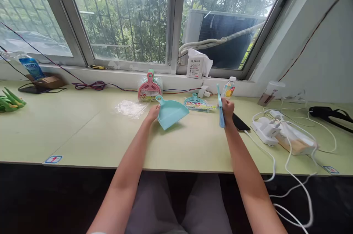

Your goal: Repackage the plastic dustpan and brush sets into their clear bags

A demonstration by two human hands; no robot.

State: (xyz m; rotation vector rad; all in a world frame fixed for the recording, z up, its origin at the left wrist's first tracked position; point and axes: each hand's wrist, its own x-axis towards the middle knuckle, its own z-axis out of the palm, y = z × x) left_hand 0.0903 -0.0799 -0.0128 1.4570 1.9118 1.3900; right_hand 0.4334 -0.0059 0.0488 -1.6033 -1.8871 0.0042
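Note:
A light-blue dustpan point(171, 112) is gripped at its left side by my left hand point(153, 112), tilted above the table. My right hand point(227, 110) is closed on a small blue hand brush point(221, 107), held upright with its bristles pointing down. Between the hands, farther back, lies another teal dustpan-and-brush set point(195, 102) with a label strip. A stack of wrapped dustpan sets point(150, 87), a pink one in front, leans against the wall. Left of my left hand rests a crumpled clear plastic wrapper point(131, 108).
A black phone point(239, 122) lies beside my right wrist, its white cable trailing off the front edge. A drink bottle point(229, 87) stands behind it. Rightward are a power strip point(266, 131), a tissue pack point(299, 140) and tangled cables. A tissue packet point(195, 65) sits on the sill.

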